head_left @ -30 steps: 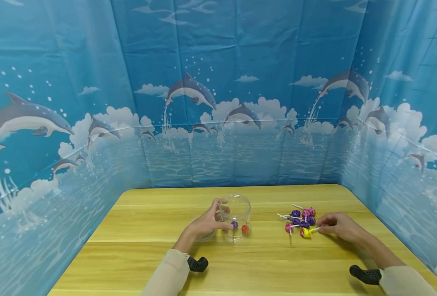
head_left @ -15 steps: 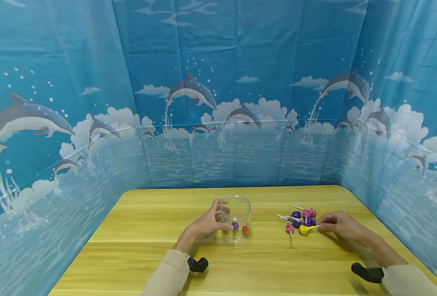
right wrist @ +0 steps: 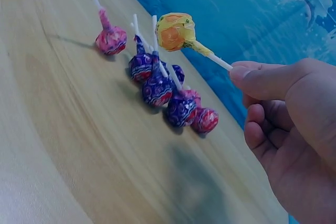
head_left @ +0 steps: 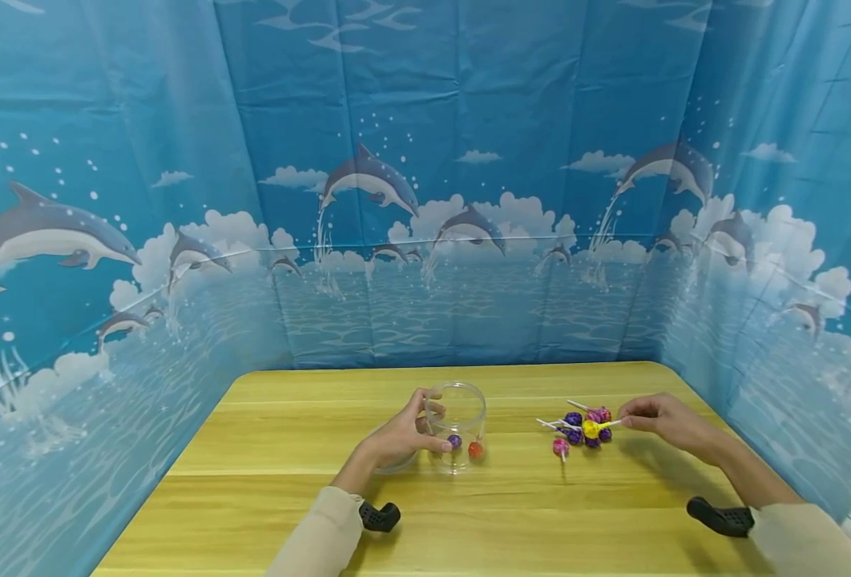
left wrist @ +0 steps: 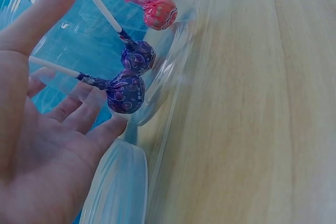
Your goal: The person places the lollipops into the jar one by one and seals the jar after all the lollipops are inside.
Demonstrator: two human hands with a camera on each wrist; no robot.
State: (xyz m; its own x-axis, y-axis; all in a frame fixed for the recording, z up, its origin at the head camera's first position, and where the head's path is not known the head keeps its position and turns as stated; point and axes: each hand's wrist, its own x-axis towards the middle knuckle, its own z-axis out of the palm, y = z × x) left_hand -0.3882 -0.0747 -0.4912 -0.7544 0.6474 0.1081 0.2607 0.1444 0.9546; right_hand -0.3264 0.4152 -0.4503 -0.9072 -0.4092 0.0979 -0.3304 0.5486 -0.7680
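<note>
My left hand (head_left: 397, 437) grips the side of a clear plastic jar (head_left: 457, 409) that stands upright on the table. Through its wall in the left wrist view show two purple lollipops (left wrist: 126, 93) and a red lollipop (left wrist: 160, 13). Between thumb and fingertips, my right hand (head_left: 674, 423) pinches the white stick of a yellow lollipop (right wrist: 176, 31). That lollipop hangs above a loose pile of purple lollipops (right wrist: 157, 88) and pink ones. One pink lollipop (head_left: 561, 448) lies a little apart, nearer the front.
A clear round lid (left wrist: 118, 187) lies on the table beside the jar, partly behind my left hand. The wooden table (head_left: 267, 481) backs onto a blue dolphin-print curtain (head_left: 425, 312), which also runs along both sides.
My right hand has lifted the yellow lollipop off the table, raising it over the pile. The left hand and jar have stayed in place.
</note>
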